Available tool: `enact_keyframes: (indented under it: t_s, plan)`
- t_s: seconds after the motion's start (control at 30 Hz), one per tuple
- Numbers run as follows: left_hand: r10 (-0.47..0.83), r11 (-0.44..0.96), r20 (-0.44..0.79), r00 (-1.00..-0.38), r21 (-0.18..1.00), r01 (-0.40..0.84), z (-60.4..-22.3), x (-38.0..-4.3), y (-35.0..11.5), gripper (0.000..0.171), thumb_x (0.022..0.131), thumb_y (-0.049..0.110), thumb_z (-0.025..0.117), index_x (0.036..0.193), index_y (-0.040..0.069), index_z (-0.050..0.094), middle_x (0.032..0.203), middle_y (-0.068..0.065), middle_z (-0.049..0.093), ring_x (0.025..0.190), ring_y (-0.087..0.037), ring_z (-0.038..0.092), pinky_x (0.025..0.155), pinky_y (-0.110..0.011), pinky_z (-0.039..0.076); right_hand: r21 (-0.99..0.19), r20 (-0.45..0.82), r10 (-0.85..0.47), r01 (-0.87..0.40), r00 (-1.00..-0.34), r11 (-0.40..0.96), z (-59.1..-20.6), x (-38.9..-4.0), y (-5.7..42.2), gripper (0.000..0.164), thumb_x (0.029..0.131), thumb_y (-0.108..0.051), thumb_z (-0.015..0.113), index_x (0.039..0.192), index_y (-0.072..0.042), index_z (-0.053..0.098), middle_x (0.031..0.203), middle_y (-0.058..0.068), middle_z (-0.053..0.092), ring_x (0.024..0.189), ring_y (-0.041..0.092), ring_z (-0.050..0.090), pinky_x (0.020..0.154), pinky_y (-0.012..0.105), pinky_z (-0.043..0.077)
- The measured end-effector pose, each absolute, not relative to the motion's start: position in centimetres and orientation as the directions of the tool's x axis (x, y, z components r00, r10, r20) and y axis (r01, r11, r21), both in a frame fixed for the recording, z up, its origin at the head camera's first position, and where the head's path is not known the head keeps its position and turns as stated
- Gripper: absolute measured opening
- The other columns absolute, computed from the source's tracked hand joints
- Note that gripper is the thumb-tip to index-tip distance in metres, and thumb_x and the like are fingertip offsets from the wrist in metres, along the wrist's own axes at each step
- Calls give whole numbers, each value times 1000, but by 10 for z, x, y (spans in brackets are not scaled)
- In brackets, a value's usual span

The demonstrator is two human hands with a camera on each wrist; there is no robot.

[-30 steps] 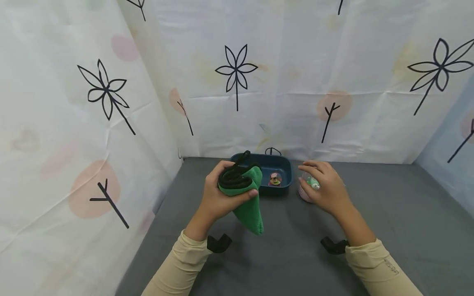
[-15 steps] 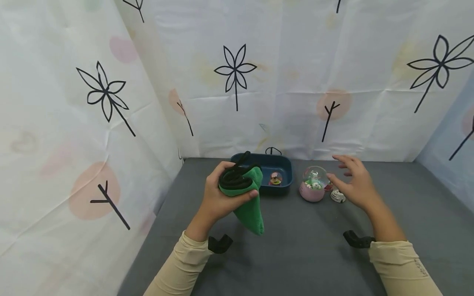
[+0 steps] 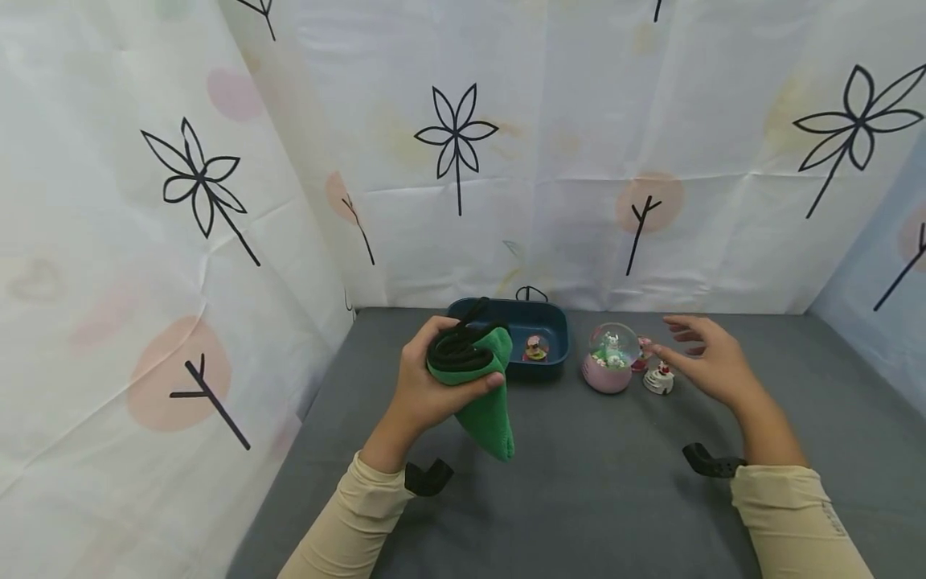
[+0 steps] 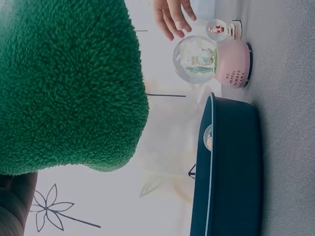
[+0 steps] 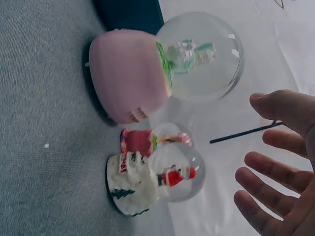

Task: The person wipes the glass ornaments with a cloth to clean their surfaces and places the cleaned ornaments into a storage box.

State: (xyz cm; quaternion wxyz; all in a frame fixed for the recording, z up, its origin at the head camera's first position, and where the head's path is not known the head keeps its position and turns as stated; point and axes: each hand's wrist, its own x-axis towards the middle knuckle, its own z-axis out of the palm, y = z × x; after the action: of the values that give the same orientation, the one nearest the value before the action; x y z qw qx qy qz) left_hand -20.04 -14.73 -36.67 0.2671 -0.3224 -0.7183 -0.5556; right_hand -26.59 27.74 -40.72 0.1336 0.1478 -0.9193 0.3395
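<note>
My left hand [image 3: 427,378] grips a folded green cloth [image 3: 490,418] with a dark, cord-like coil [image 3: 459,350] at its top; the fluffy cloth [image 4: 74,83] fills much of the left wrist view. My right hand [image 3: 712,366] hovers with fingers spread and holds nothing. Just left of it is a large snow globe with a pink base [image 3: 609,374]. A small snow globe with a white snowy base [image 5: 130,184] and a Santa figure stands beside a small red-based globe [image 5: 138,141], which is partly hidden. Apart from these globes, the right hand touches nothing.
A dark blue bin [image 3: 553,366] stands at the back of the grey table [image 3: 579,482], with another small snow globe [image 3: 535,347] inside. The left hand and cloth cover part of the bin. A patterned white curtain [image 3: 542,161] closes off the back and left.
My right hand has drawn away to the right from the pink-based snow globe, bringing it and the smaller globes into view. The left hand and green cloth have stayed almost still.
</note>
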Motion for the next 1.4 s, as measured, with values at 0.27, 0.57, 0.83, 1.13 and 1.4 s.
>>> enact_keyframes:
  t_s: [0.27, 0.57, 0.83, 1.13, 1.4]
  plan:
    - [171, 180, 741, -649, 624, 760, -368, -201, -147, 59, 80, 36, 96, 122, 10, 65, 113, -10, 77, 98, -20, 75, 84, -36, 64, -577, 223, -154, -258, -963, 775, -411, -270, 288, 75, 101, -41, 73, 155, 2, 45, 143, 36, 55, 126, 58, 55, 89, 72, 52]
    - [171, 188, 735, -656, 630, 754, -369, -201, -146, 59, 73, 16, 97, 122, 9, 64, 112, -10, 77, 97, -20, 74, 84, -36, 64, -572, 88, -154, -176, -984, 801, -418, -274, 296, 79, 99, -47, 75, 153, 4, 46, 145, 37, 54, 129, 58, 53, 92, 68, 54]
    - [174, 184, 729, -662, 636, 749, -370, -201, -146, 59, 77, 27, 98, 122, 10, 64, 111, -9, 77, 96, -19, 74, 83, -36, 64, -600, 42, -192, -178, -981, 780, -427, -277, 300, 80, 93, -38, 84, 150, 6, 49, 142, 38, 56, 126, 57, 58, 89, 62, 59]
    - [176, 173, 733, -658, 635, 753, -371, -202, -146, 60, 80, 38, 96, 122, 10, 64, 111, -10, 77, 96, -20, 74, 82, -36, 64, -618, 52, -220, -204, -974, 759, -435, -282, 299, 73, 88, -25, 89, 139, 13, 53, 136, 42, 56, 113, 54, 67, 78, 52, 64]
    - [177, 178, 728, -662, 638, 749, -370, -201, -145, 58, 78, 32, 97, 121, 11, 65, 110, -8, 77, 95, -19, 74, 82, -35, 64, -628, 39, -223, -197, -974, 753, -445, -287, 300, 74, 85, -21, 90, 138, 14, 52, 129, 42, 59, 105, 50, 70, 72, 45, 63]
